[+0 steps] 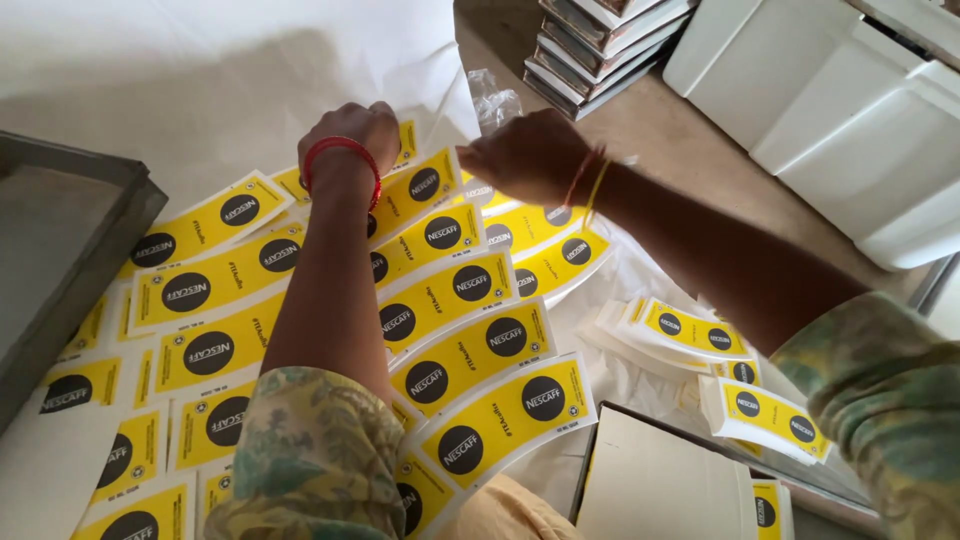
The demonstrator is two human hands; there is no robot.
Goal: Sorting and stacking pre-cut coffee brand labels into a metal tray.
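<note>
Several curved yellow printed card blanks with black discs lie fanned in overlapping rows on a white sheet. My left hand, with a red bangle at the wrist, reaches to the far end of the rows, its fingers curled down onto the top blanks; what it grips is hidden. My right hand, with red and yellow threads at the wrist, hovers just to the right over the far blanks, fingers bent, seen from the back. Small stacks of the same blanks lie under my right forearm.
A grey metal tray stands at the left edge. Stacked flat boxes and white plastic bins sit at the far right on a brown surface. A white box lies near the bottom right. A clear plastic wrapper lies beyond the hands.
</note>
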